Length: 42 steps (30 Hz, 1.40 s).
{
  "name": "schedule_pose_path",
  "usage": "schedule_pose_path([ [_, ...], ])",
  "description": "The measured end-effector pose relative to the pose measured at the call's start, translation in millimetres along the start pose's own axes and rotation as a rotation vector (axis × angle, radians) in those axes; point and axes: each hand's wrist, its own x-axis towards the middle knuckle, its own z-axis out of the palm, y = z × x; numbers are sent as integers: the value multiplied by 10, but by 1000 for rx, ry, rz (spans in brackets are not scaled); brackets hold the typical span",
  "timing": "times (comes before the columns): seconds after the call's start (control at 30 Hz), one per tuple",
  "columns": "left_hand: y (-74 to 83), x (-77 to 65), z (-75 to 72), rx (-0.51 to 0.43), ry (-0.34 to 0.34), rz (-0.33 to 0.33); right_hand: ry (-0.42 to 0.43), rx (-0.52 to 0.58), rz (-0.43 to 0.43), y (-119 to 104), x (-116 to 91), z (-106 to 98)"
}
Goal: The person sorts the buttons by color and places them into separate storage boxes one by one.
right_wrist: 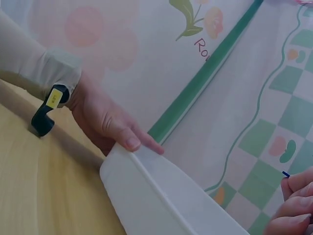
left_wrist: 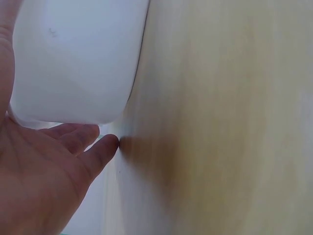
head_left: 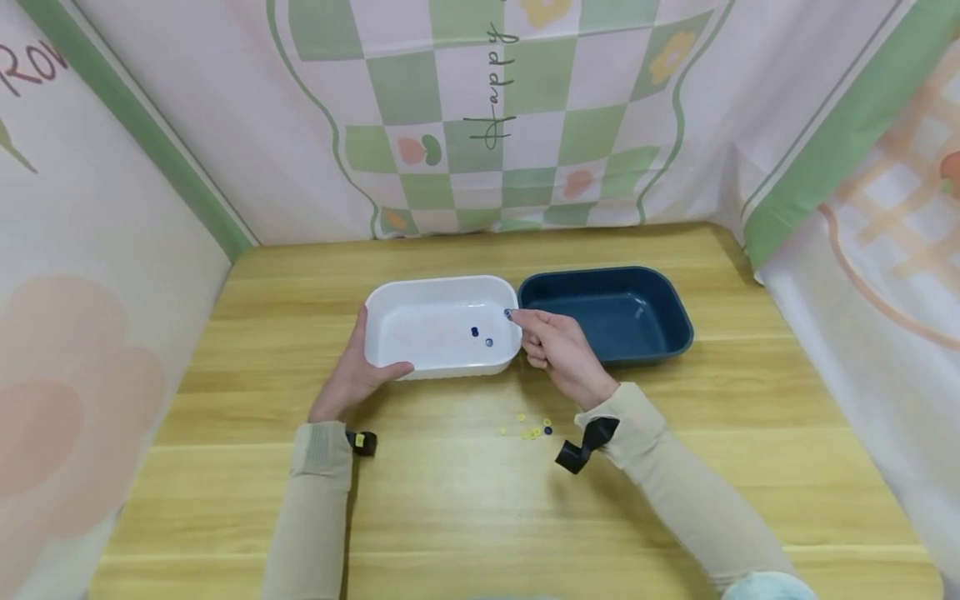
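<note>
My left hand (head_left: 352, 371) holds the left end of a white rectangular basin (head_left: 420, 367), thumb along its near rim and fingers along its outer end. The left wrist view shows the palm and fingertips (left_wrist: 100, 149) close against the basin's outside wall. Between thumb and forefinger, my right hand (head_left: 558, 350) pinches a small blue button (head_left: 507, 313) over the basin's right rim. Its thin edge shows in the right wrist view. Two more blue buttons, one dark (head_left: 475, 332) and one paler (head_left: 489, 342), lie on the basin's floor.
A dark blue basin (head_left: 686, 337) stands right beside the white one, partly behind my right hand. On the wooden table (head_left: 450, 517), nearer me, lie several yellow buttons (head_left: 534, 433) and a dark blue button (head_left: 548, 431). Printed curtains (head_left: 465, 192) hang at the back and sides.
</note>
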Motion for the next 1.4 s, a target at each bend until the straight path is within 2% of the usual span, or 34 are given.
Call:
schedule_pose_path([
  [0.37, -14, 9, -2, -24, 3, 26, 18, 55, 7, -46, 49, 101],
  [0.7, 0, -2, 0, -31, -1, -5, 49, 61, 56, -23, 87, 144],
  [1.4, 30, -13, -5, -2, 2, -21, 97, 80, 44, -66, 167, 160],
])
